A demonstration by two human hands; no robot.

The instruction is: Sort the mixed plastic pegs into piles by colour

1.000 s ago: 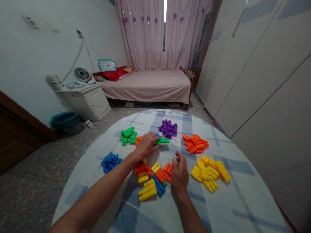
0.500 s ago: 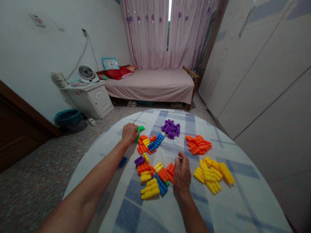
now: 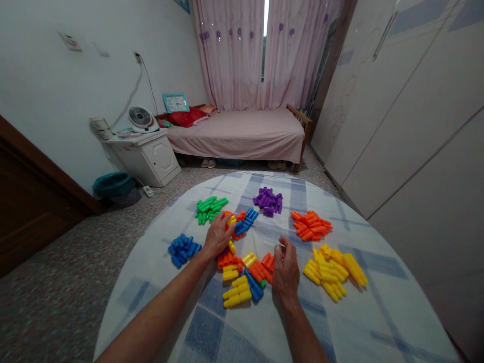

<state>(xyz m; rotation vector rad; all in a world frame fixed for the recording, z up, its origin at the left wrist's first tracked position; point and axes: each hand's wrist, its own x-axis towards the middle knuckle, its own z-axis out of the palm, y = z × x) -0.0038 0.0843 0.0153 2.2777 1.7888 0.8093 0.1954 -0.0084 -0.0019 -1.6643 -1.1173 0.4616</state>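
Observation:
My left hand [image 3: 219, 235] reaches over the left side of the mixed plastic building pieces, fingers apart, near some yellow pieces [image 3: 231, 220]. It hides part of that group. My right hand [image 3: 286, 268] rests on the table with fingers loosely bent and apart, beside several orange pieces [image 3: 267, 263] joined in rows. Blue joined pieces [image 3: 246, 222] lie just right of my left fingertips. Closer to me are a yellow joined block [image 3: 237, 292] and a blue one [image 3: 253, 286]. I see nothing held in either hand.
Sorted piles ring the mixed group: green [image 3: 210, 207], blue [image 3: 183, 250], purple [image 3: 268, 201], orange [image 3: 311, 226] and yellow [image 3: 329, 271]. They lie on a round table with a checked cloth [image 3: 204, 322]. Beyond stand a bed [image 3: 242, 132] and a cabinet [image 3: 162, 159].
My left hand has moved from the green pile toward me and right, over the mixed pieces. The green and blue piles now show. My right hand has hardly moved; the view shifted slightly.

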